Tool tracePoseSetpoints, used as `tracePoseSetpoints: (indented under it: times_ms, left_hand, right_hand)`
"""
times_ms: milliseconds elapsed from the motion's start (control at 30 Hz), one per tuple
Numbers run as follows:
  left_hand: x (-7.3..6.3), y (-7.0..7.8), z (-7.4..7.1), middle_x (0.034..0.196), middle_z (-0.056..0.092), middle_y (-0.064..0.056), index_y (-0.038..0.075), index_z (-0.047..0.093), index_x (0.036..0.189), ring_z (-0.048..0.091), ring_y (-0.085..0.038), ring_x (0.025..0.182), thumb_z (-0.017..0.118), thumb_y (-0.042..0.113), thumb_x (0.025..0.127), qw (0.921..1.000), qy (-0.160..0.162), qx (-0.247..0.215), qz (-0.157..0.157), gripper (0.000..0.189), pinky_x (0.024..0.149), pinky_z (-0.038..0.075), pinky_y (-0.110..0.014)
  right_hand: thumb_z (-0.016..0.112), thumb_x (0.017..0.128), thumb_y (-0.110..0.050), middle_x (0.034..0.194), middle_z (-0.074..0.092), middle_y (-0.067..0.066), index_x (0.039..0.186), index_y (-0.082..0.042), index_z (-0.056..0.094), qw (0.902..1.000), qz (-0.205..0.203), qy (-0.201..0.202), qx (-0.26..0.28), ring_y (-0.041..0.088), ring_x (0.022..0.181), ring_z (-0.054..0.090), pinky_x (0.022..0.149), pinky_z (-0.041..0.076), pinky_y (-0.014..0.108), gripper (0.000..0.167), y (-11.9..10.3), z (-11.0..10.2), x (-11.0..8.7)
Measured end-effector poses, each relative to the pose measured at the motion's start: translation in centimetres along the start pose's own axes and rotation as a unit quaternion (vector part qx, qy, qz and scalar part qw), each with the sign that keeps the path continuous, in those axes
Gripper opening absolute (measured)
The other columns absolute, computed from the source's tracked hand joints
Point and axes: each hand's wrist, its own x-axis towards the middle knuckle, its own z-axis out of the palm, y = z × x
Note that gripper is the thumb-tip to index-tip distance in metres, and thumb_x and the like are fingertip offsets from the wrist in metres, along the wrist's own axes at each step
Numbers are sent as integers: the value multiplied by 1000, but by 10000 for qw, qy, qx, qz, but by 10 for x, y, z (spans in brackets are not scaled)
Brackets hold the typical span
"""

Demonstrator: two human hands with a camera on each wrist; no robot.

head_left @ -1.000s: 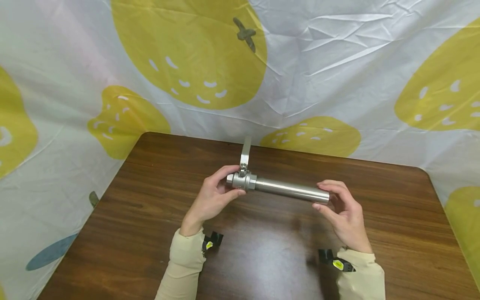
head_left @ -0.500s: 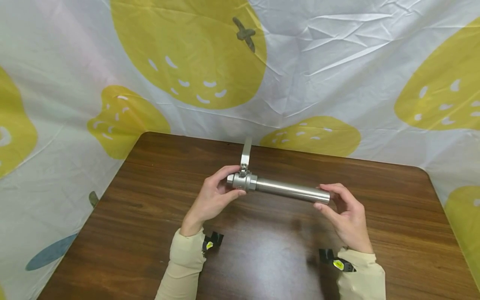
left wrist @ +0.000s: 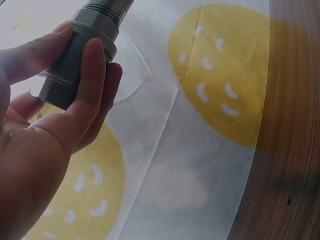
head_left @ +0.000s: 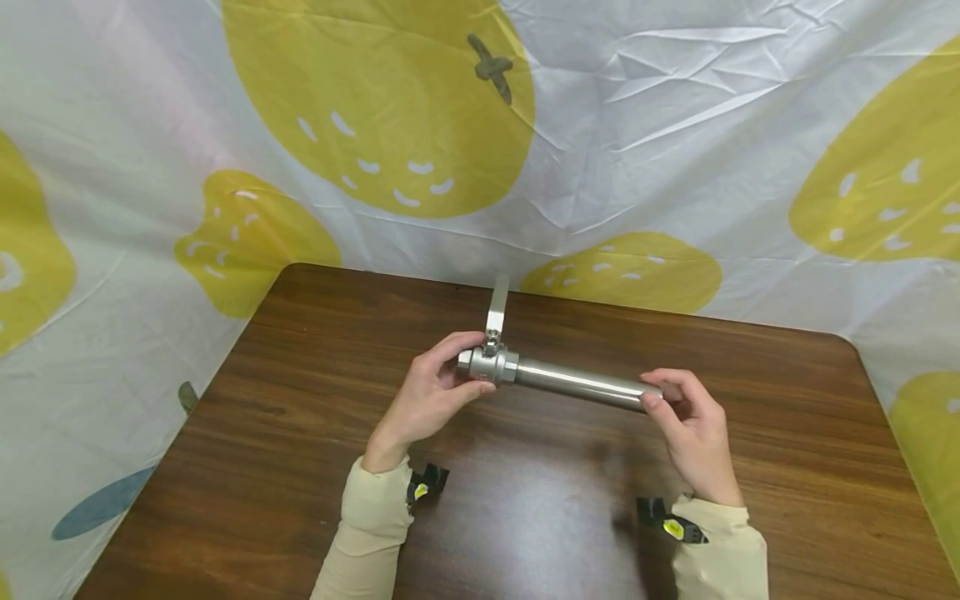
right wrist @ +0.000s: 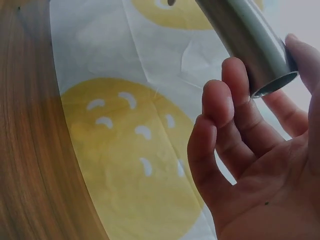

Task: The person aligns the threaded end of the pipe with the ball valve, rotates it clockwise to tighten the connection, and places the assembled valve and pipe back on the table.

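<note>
A steel ball valve point(head_left: 487, 364) with a flat lever handle point(head_left: 497, 308) is held between the thumb and fingers of my left hand point(head_left: 427, 396). Joined to its right side is a smooth metal pipe point(head_left: 581, 383), sloping slightly down to the right. In the left wrist view, screw threads point(left wrist: 107, 9) show where the pipe meets the valve point(left wrist: 75, 62). My right hand point(head_left: 693, 429) pinches the pipe's far end with thumb and fingertips. The right wrist view shows the pipe's point(right wrist: 250, 45) hollow open end, its rim facing the palm. The lever points away, toward the back edge.
Below the hands is a brown wood-grain table point(head_left: 300, 350) with rounded far corners. A white cloth point(head_left: 585, 167) with yellow fruit prints hangs right behind and beside it. Black wrist cameras point(head_left: 427, 483) are strapped at both cuffs.
The valve and pipe have shifted slightly right. My right thumb has moved up across the pipe's end, and the right fingers have changed their hold. My left hand keeps its grip.
</note>
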Motion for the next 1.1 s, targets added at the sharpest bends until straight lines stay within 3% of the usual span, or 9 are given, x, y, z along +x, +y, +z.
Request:
tracePoseSetpoints:
  times_ms: [200,467,867,1100]
  left_hand:
    - [1,-1,-1,125,52,-23,-6,51,129,55,-14,105,70,-15,77,9999,93,-29,92,57,88,53,-21]
    - [1,0,-5,126,53,-22,-5,52,129,56,-14,102,71,-14,77,9998,203,46,78,56,82,54,-19]
    - [0,-1,-6,126,53,-22,-4,52,129,55,-15,104,71,-14,77,9999,154,24,48,57,85,53,-20]
    - [0,0,-5,125,53,-23,-5,51,129,55,-14,102,71,-15,77,9998,157,39,90,57,82,54,-19]
  right_hand:
    - [63,86,12,90,68,-18,117,8,57,9996,-178,-57,226,-2,76,58,61,45,14,33,0,1,1]
    - [71,72,21,109,66,-15,126,7,52,9987,-371,-320,156,-2,91,59,82,48,10,58,-2,-3,-1]
    - [63,73,28,108,68,-15,117,14,52,9969,-435,-414,514,0,94,64,82,52,13,48,0,-4,-3]
    - [67,74,24,106,68,-17,118,11,54,9977,-587,-312,146,-1,92,63,75,51,10,48,1,-3,-3]
